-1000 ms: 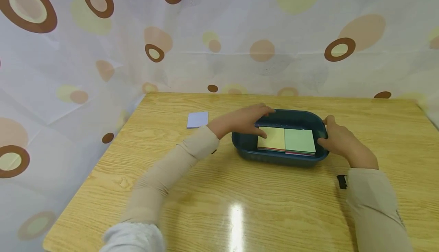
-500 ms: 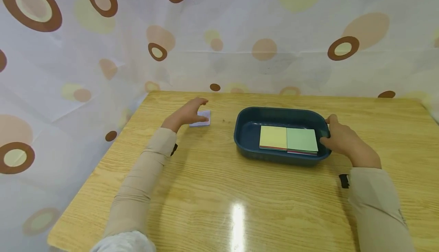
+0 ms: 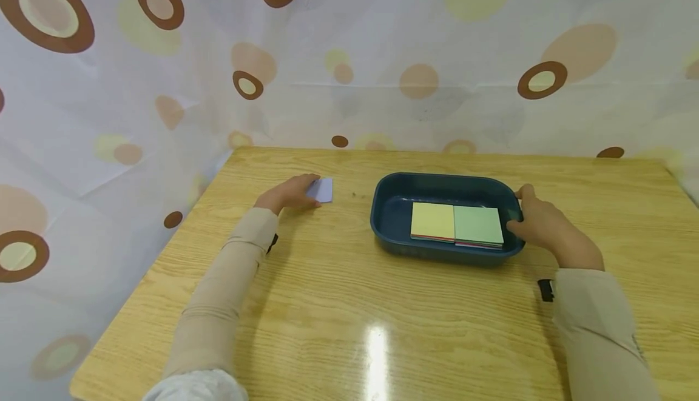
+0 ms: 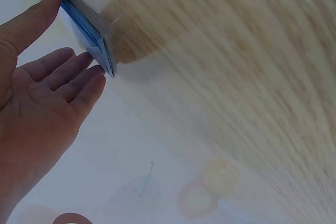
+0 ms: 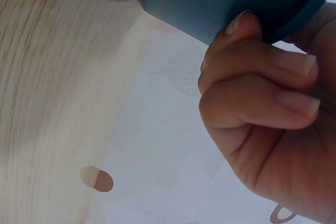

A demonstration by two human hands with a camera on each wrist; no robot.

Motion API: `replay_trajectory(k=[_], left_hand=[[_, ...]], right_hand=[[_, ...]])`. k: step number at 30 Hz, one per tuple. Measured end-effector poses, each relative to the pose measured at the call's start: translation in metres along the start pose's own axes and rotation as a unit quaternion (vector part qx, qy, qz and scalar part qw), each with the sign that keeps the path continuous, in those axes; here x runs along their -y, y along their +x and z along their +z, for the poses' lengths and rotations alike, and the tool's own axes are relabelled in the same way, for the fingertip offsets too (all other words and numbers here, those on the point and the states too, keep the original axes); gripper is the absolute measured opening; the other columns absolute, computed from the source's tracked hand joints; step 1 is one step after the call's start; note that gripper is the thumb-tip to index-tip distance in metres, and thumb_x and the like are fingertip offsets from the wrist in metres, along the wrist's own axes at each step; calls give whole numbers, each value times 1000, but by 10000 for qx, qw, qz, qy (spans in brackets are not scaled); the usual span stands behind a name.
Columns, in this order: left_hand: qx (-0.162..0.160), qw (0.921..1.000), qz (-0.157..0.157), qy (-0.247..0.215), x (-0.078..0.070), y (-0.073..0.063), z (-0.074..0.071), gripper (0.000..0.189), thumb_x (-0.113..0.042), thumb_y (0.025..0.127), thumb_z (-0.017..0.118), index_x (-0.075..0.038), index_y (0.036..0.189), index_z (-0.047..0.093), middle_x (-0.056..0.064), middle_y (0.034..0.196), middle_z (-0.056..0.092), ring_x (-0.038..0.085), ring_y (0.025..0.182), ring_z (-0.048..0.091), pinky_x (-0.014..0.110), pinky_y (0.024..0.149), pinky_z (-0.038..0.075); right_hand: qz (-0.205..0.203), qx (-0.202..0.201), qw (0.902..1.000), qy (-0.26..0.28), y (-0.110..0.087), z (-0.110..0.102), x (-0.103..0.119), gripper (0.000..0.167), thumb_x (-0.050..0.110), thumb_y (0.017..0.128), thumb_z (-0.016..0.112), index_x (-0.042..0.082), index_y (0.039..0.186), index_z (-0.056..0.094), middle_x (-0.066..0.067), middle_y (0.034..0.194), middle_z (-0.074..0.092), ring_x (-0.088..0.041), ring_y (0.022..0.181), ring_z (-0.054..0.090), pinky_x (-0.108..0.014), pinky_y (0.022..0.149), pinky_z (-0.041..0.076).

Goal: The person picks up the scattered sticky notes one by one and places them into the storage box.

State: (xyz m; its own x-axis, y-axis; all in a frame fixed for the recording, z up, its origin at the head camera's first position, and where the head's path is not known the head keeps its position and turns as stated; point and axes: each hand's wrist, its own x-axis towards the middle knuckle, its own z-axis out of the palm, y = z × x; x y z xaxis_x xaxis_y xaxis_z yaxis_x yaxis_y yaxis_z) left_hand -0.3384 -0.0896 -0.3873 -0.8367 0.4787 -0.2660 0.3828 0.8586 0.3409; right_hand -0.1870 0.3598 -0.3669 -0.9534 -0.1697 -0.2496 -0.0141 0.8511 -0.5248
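At the table's back left, my left hand [image 3: 289, 195] holds a small square stack of pale lilac paper [image 3: 324, 190] by its edges. The left wrist view shows the thumb on one edge of the paper stack [image 4: 86, 30] and fingertips at the opposite one, with blue sheet edges between. My right hand [image 3: 548, 228] grips the right end of a dark blue plastic bin [image 3: 445, 256], thumb over the rim and fingers outside. Inside the bin, a yellow-topped paper stack [image 3: 432, 221] and a green-topped one [image 3: 477, 226] lie side by side, toward the right.
The wood-grain table [image 3: 327, 304] carries everything. A white curtain [image 3: 371, 43] with brown and yellow spots hangs along its back and left sides. Between the lilac paper and the bin lies a stretch of tabletop with tiny dark specks.
My left hand has moved left from over the bin to the lilac paper stack and closed on it. My right hand has stayed at the bin's end.
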Motion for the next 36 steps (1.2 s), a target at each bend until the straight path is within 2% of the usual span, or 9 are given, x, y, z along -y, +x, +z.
replay_trajectory(k=[6,16,20,28,32,36], left_hand=[[-33,10000,-88,-2,2,0,2,71,-24,89,70,3,145,35,26,136,41,35,116,45,46,97,40],[-226,9986,-378,-305,4,-3,7,74,-35,81,77,-5,139,42,23,130,35,34,110,43,47,94,41],[-230,9990,-314,-240,2,-5,8,73,-35,81,76,-2,138,44,23,130,36,33,111,40,45,94,41],[-89,9989,-306,341,-5,-5,4,74,-34,81,75,0,139,44,22,129,43,33,110,42,44,91,41],[40,9988,-310,369,-8,-5,2,77,-32,81,75,-1,143,39,21,130,44,32,110,42,43,90,43],[-12,9996,-70,280,-13,-5,-2,77,-30,82,73,-2,144,37,21,129,45,32,108,45,43,88,44]], right_hand=[[6,-52,10000,-46,1,1,2,62,10,95,49,-19,132,10,-7,62,46,-20,54,45,-34,54,36],[-9,-40,10000,-52,1,1,0,62,10,94,49,-20,132,9,-8,62,46,-20,54,44,-34,53,36],[7,-44,10000,-54,1,1,0,62,10,94,49,-19,132,9,-8,62,46,-20,54,44,-34,53,36],[47,-48,10000,-28,0,1,1,62,10,95,49,-19,132,9,-8,62,45,-20,55,44,-34,54,36],[47,-51,10000,-21,0,1,1,62,10,95,49,-19,132,9,-7,62,46,-20,55,45,-35,54,37],[39,-26,10000,-24,0,1,1,62,10,95,49,-19,132,9,-9,64,49,-21,57,47,-36,57,39]])
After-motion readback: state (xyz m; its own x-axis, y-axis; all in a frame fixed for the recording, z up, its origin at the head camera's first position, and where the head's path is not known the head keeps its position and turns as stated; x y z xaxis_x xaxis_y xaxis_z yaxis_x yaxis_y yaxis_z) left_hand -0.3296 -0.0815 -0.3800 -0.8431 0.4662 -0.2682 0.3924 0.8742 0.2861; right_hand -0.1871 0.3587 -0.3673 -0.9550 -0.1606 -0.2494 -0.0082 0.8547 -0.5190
